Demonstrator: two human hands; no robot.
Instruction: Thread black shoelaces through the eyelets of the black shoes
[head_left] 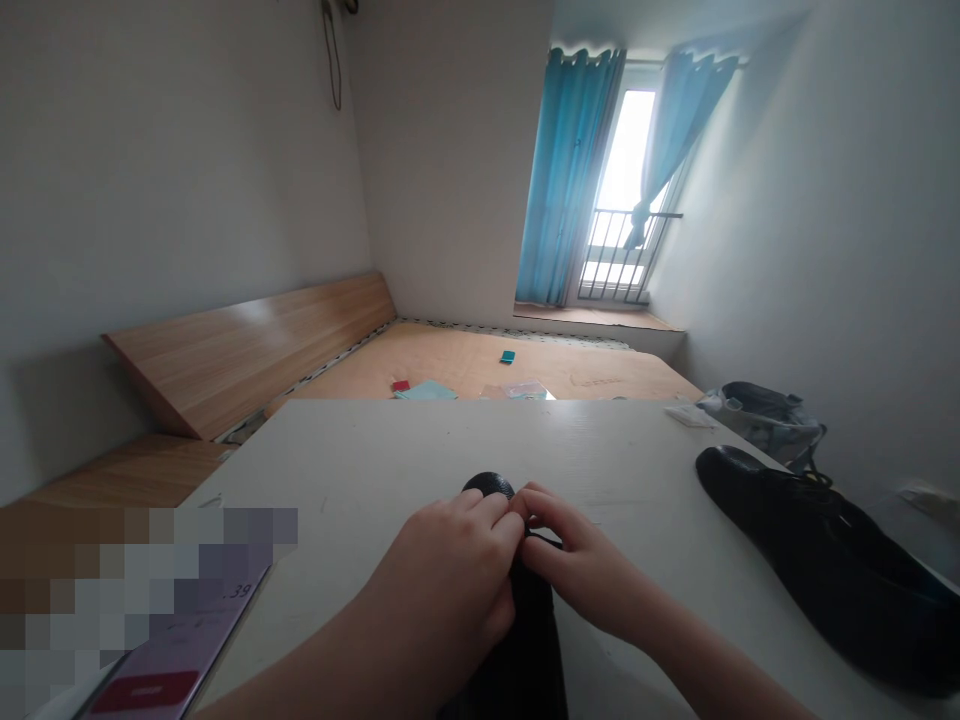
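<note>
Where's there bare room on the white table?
Bare: white tabletop beyond left hand and right hand, and between right hand and loose black shoe. Crowded: near middle, around the held black shoe; near left, by the phone.

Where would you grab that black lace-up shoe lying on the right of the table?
I'd probably grip the near side of the collar of the black lace-up shoe, coming from above with the right hand, thumb inside, fingers outside. The opening shows from above, towards the heel end, while the toe points away across the table.
</note>
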